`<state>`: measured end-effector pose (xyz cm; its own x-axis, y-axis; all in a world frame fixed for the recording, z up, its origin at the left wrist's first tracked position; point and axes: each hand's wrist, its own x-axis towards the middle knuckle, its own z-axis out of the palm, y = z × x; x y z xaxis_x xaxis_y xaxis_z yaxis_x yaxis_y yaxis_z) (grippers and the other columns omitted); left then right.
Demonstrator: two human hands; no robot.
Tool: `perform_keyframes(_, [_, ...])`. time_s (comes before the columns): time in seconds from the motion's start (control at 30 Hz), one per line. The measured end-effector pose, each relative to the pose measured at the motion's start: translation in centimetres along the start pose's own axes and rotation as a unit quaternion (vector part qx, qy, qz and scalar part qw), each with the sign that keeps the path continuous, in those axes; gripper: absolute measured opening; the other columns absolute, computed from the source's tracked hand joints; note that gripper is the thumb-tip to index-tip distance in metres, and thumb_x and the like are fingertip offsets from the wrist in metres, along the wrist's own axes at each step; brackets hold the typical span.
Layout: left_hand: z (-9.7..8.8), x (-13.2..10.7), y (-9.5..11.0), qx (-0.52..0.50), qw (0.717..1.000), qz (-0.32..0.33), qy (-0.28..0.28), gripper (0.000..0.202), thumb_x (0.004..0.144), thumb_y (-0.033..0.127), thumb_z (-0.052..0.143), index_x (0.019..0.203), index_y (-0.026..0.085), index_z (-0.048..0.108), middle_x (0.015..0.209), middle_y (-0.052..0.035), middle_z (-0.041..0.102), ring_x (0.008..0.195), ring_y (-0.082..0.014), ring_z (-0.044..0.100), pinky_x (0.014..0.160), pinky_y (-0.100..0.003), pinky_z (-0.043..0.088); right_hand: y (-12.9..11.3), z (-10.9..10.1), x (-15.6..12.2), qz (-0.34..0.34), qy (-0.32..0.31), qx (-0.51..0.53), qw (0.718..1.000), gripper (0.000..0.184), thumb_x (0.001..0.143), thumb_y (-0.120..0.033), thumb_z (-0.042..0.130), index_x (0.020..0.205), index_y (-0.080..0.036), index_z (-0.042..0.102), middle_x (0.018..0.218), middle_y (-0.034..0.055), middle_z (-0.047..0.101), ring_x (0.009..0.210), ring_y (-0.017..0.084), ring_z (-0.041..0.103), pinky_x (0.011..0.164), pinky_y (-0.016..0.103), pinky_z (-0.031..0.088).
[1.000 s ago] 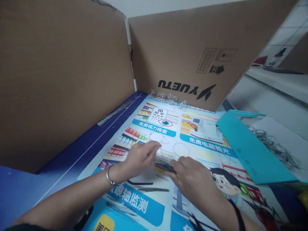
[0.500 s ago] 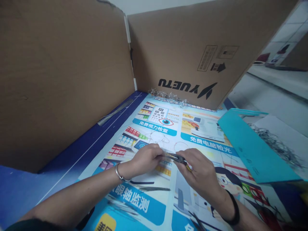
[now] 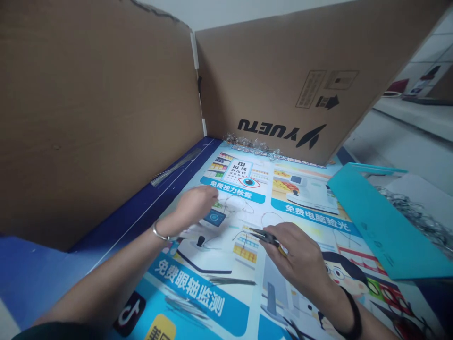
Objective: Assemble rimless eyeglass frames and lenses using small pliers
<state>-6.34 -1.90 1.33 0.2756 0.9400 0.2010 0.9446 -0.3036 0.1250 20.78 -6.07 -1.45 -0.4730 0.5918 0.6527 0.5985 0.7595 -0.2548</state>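
My right hand (image 3: 295, 255) is closed around small pliers (image 3: 267, 237) with dark jaws and a yellow-and-black handle; the jaws point left. A thin bent wire (image 3: 244, 233) shows at the jaw tips, and I cannot tell whether they grip it. Off to the upper left, my left hand (image 3: 196, 205) hovers over the printed sheet (image 3: 264, 267) with its fingers pinched together. Whatever those fingers hold, if anything, is too small to make out. Thin wire loops (image 3: 242, 204) lie just right of the left hand.
Cardboard panels (image 3: 269, 66) stand at the left and back. Clear crumpled scraps (image 3: 251, 141) lie along the back panel. Straight wire pieces (image 3: 231, 281) rest on the sheet. On the right, a turquoise folder (image 3: 385, 226) borders a tangled wire heap (image 3: 414, 212).
My left hand has moved away from the pliers, up and to the left. The right hand still holds the pliers in nearly the same place. The view has shifted slightly.
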Motion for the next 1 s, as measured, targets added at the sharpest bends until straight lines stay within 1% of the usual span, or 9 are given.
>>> perform_keyframes(0.07, [-0.6,0.4,-2.5,0.033,0.998,-0.051,-0.024,0.019,0.086,0.023,0.042,0.082,0.019,0.061,0.084,-0.0038,0.065,0.073,-0.0168,0.059,0.061,-0.025,0.039,0.1,0.1,-0.1,0.000,-0.003,0.001,1.000,0.018,0.083,-0.024,0.059,0.098,-0.016,0.060,0.087,0.0078,0.062,0.083,0.020,0.057,0.074,0.033,0.047])
perform_keyframes(0.13, [-0.4,0.7,-4.5,0.038,0.994,-0.063,-0.082,0.017,0.084,0.024,0.045,0.078,0.019,0.060,0.083,-0.0036,0.065,0.074,-0.0172,0.060,0.061,-0.025,0.038,0.2,0.2,-0.2,-0.001,-0.008,0.002,1.000,0.019,0.083,-0.025,0.059,0.099,-0.016,0.059,0.087,0.0079,0.062,0.084,0.020,0.057,0.074,0.033,0.047])
perform_keyframes(0.17, [-0.1,0.8,-5.2,0.026,0.992,-0.063,-0.107,0.015,0.083,0.026,0.047,0.078,0.019,0.060,0.084,-0.0035,0.066,0.075,-0.0171,0.060,0.061,-0.025,0.038,0.2,0.3,-0.3,-0.002,-0.013,0.003,1.000,0.019,0.083,-0.025,0.059,0.100,-0.016,0.059,0.087,0.0080,0.062,0.084,0.020,0.057,0.074,0.034,0.047])
perform_keyframes(0.23, [0.5,0.9,-5.9,0.011,0.990,-0.072,-0.123,0.013,0.082,0.028,0.050,0.079,0.019,0.060,0.085,-0.0035,0.066,0.076,-0.0167,0.060,0.061,-0.024,0.038,0.3,0.3,-0.4,-0.004,-0.019,0.005,1.000,0.019,0.083,-0.024,0.059,0.100,-0.016,0.059,0.087,0.0081,0.062,0.084,0.020,0.057,0.073,0.034,0.048])
perform_keyframes(0.43, [1.5,1.1,-5.6,0.005,0.989,-0.068,-0.133,0.014,0.082,0.031,0.050,0.081,0.020,0.059,0.087,-0.0020,0.066,0.076,-0.0155,0.061,0.062,-0.022,0.039,0.3,0.3,-0.4,-0.006,-0.022,0.004,1.000,0.019,0.083,-0.024,0.057,0.100,-0.016,0.060,0.088,0.0082,0.062,0.084,0.020,0.057,0.074,0.034,0.048])
perform_keyframes(0.7, [2.4,0.7,-5.0,0.045,0.990,-0.048,-0.127,0.026,0.091,0.029,0.036,0.084,0.017,0.058,0.091,-0.0092,0.066,0.076,-0.0193,0.062,0.061,-0.027,0.040,0.3,0.3,-0.3,-0.012,-0.024,0.004,1.000,0.019,0.083,-0.025,0.057,0.099,-0.016,0.061,0.087,0.0081,0.063,0.082,0.020,0.058,0.072,0.033,0.048])
perform_keyframes(0.8, [2.3,0.6,-4.7,0.056,0.990,-0.039,-0.123,0.028,0.092,0.028,0.032,0.087,0.015,0.057,0.093,-0.0118,0.065,0.078,-0.0213,0.062,0.062,-0.029,0.041,0.3,0.4,-0.3,-0.012,-0.025,0.007,1.000,0.019,0.083,-0.024,0.057,0.099,-0.016,0.060,0.087,0.0084,0.063,0.081,0.020,0.058,0.071,0.034,0.048])
perform_keyframes(0.87, [2.1,0.6,-4.5,0.063,0.990,-0.040,-0.120,0.030,0.092,0.028,0.031,0.090,0.014,0.057,0.090,-0.0127,0.065,0.076,-0.0226,0.062,0.061,-0.030,0.041,0.3,0.4,-0.3,-0.013,-0.029,0.008,0.999,0.019,0.083,-0.024,0.057,0.099,-0.016,0.060,0.087,0.0086,0.062,0.081,0.021,0.058,0.070,0.034,0.048])
perform_keyframes(1.0, [1.4,0.5,-4.2,0.066,0.990,-0.041,-0.118,0.030,0.093,0.027,0.029,0.094,0.014,0.057,0.084,-0.0101,0.066,0.072,-0.0208,0.062,0.061,-0.029,0.042,0.5,0.4,-0.4,-0.013,-0.030,0.009,0.999,0.019,0.083,-0.024,0.057,0.100,-0.016,0.060,0.087,0.0085,0.062,0.082,0.021,0.058,0.071,0.034,0.049])
